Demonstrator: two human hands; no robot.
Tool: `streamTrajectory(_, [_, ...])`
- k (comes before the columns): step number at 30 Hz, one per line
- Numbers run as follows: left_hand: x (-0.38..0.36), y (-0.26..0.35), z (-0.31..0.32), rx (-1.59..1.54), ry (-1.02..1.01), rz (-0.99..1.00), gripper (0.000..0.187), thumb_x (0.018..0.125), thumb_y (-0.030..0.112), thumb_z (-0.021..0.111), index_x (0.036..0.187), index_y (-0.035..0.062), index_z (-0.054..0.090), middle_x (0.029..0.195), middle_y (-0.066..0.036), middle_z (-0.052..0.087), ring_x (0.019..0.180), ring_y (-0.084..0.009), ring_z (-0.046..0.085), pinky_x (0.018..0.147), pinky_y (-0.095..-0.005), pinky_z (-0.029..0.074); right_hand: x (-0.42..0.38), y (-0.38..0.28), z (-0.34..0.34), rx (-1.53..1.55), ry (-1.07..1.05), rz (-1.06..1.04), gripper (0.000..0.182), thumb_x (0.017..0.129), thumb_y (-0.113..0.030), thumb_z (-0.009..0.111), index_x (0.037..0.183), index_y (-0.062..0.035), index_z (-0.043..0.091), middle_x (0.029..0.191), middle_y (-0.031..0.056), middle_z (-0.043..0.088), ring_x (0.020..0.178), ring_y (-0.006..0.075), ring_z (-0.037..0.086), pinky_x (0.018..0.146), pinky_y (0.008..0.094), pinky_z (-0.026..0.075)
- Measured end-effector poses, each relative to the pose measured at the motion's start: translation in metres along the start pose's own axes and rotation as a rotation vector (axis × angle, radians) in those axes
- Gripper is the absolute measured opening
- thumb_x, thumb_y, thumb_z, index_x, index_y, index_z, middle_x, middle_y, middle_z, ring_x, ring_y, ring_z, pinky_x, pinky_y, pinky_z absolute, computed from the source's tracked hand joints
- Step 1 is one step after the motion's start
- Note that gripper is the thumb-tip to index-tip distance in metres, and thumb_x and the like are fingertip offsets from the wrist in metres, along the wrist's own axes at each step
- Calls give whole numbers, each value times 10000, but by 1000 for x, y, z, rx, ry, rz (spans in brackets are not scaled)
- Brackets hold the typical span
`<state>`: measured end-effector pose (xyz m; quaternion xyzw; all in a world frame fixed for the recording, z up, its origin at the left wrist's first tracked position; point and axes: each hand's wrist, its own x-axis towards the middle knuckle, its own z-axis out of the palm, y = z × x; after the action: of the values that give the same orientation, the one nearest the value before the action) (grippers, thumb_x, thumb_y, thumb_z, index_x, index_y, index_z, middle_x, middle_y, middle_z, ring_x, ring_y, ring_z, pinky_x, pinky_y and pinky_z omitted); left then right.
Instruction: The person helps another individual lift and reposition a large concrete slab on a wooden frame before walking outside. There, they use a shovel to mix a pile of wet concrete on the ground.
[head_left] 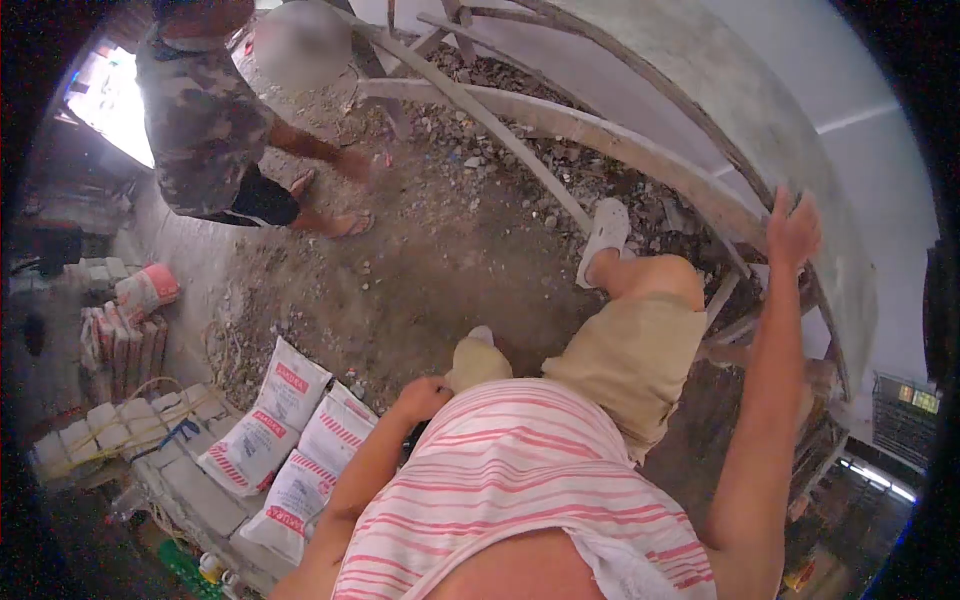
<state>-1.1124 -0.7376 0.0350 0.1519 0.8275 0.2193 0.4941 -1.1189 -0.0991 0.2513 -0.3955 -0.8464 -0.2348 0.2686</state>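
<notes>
At the right, my right hand (793,232) is raised with its fingers apart, resting against the edge of a curved board (735,160) beside the grey surface. My left hand (426,398) is low by my waist, near my bent knee, its fingers curled; whatever it may hold is hidden. A small dark item shows just below that hand, partly covered by my striped shirt (510,480). One foot in a white clog (606,240) stands forward near a long wooden pole (490,120).
Printed white sacks (270,415) lie on grey blocks (195,490) at the lower left. A person in camouflage shorts (205,110) stands at the upper left, and another blurred figure is beyond. Rubble (470,160) covers the ground. More wooden framing is at the right.
</notes>
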Motion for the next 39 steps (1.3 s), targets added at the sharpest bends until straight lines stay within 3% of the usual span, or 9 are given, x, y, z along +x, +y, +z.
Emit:
streamTrajectory(5, [21, -24, 16, -89, -48, 30, 382, 791, 371, 505, 1076, 171, 663, 1038, -198, 636, 982, -367, 597, 863, -429, 471, 7, -8, -5, 32, -165, 118, 724, 873, -623, 376, 1305, -50, 471, 1340, 158, 474, 1242, 326, 430, 1045, 477, 279])
streamTrajectory(10, [18, -10, 0, 34, -43, -28, 353, 821, 334, 501, 1009, 84, 664, 1020, -215, 629, 929, -368, 609, 829, -444, 473, 0, 5, 8, -146, 68, -6, 615, 894, -519, 447, 1240, -15, 512, 1216, 212, 548, 1126, 365, 517, 943, 431, 399])
streamTrajectory(11, [26, -23, 3, 80, 5, 248, 355, 823, 346, 506, 1005, 83, 659, 1009, -210, 633, 920, -370, 611, 831, -451, 473, 6, 5, -5, 81, -25, -36, 562, 901, -471, 478, 1244, -27, 511, 1214, 208, 551, 1118, 357, 524, 931, 427, 412])
streamTrajectory(12, [21, -23, 9, 158, 224, 211, 346, 826, 353, 498, 1011, 109, 659, 997, -201, 640, 931, -383, 606, 833, -459, 474, 7, 9, 3, 169, -58, -37, 606, 887, -492, 485, 1321, -70, 455, 1318, 174, 490, 1188, 343, 476, 1011, 465, 337])
streamTrajectory(14, [15, -11, -3, 65, 71, 56, 310, 836, 350, 482, 989, 141, 653, 1009, -188, 642, 950, -387, 599, 826, -461, 479, 7, -11, -30, 17, -130, 37, 609, 906, -500, 448, 1326, -60, 443, 1328, 192, 475, 1199, 353, 465, 1015, 458, 335])
streamTrajectory(26, [-20, -51, 3, -48, 191, 65, 433, 782, 330, 589, 1159, 116, 587, 1072, -170, 636, 1011, -334, 598, 862, -411, 463, 11, -5, -30, -13, -231, 48, 649, 926, -499, 406, 1325, 13, 424, 1344, 222, 448, 1271, 360, 392, 1071, 458, 270])
streamTrajectory(29, [-31, -56, -2, -186, 106, -136, 482, 784, 340, 598, 1194, 90, 567, 1138, -165, 614, 1069, -330, 573, 909, -404, 441, 9, -4, -27, -55, -208, 23, 626, 927, -489, 417, 1310, 5, 443, 1339, 208, 455, 1258, 349, 403, 1055, 452, 288])
streamTrajectory(34, [-25, -90, 24, -592, 447, -104, 731, 847, 479, 542, 1355, -20, 378, 1368, -209, 431, 1270, -320, 419, 1037, -366, 341, 6, 15, 12, 44, 99, -79, 614, 920, -467, 455, 1322, -5, 430, 1326, 200, 468, 1227, 354, 430, 1027, 448, 323])
streamTrajectory(39, [-27, -59, -1, -993, 509, -40, 789, 897, 544, 436, 1412, -27, 259, 1473, -183, 273, 1370, -284, 252, 1102, -340, 212, 5, -2, -33, 121, -145, 83, 633, 933, -430, 436, 1372, 15, 338, 1405, 231, 355, 1315, 362, 322, 1104, 441, 213])
